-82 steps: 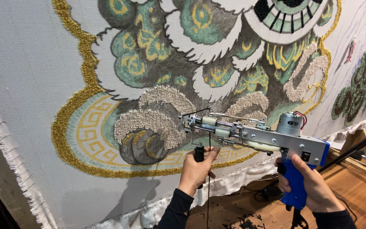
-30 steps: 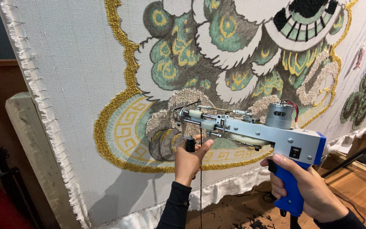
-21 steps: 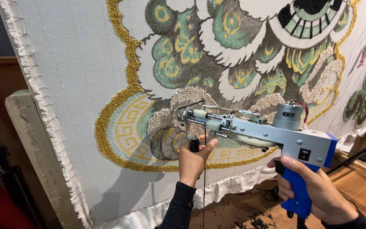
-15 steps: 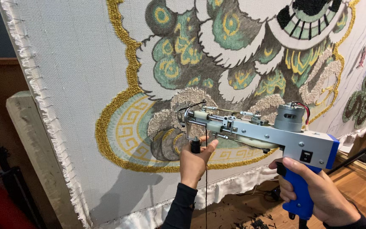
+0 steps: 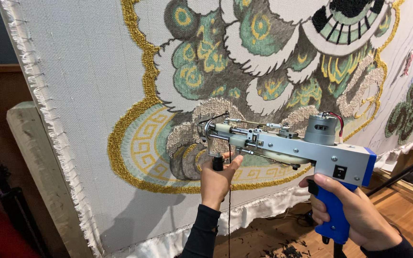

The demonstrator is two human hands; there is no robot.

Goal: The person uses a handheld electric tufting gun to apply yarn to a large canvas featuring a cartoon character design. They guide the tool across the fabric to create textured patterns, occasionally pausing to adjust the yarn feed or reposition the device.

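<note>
A blue and grey tufting gun [image 5: 307, 150] points left, its needle tip against the stretched white cloth [image 5: 82, 105]. My right hand [image 5: 354, 215] is wrapped around the gun's blue rear grip. My left hand [image 5: 216, 179] grips the small black front handle under the needle end. A dark yarn strand hangs down past my left wrist. The cloth carries a tufted pattern [image 5: 264, 62] in green, gold, grey and white, and the needle sits on its beige and grey scroll part.
A wooden frame beam [image 5: 34, 157] runs along the cloth's frayed left edge. Yarn scraps lie on the wood floor [image 5: 407, 215] below. A wooden stand leg and a black rod [image 5: 402, 174] stand at the right.
The camera view has drifted a little, and the gun and both hands have edged slightly down and right across the scroll area of the pattern.
</note>
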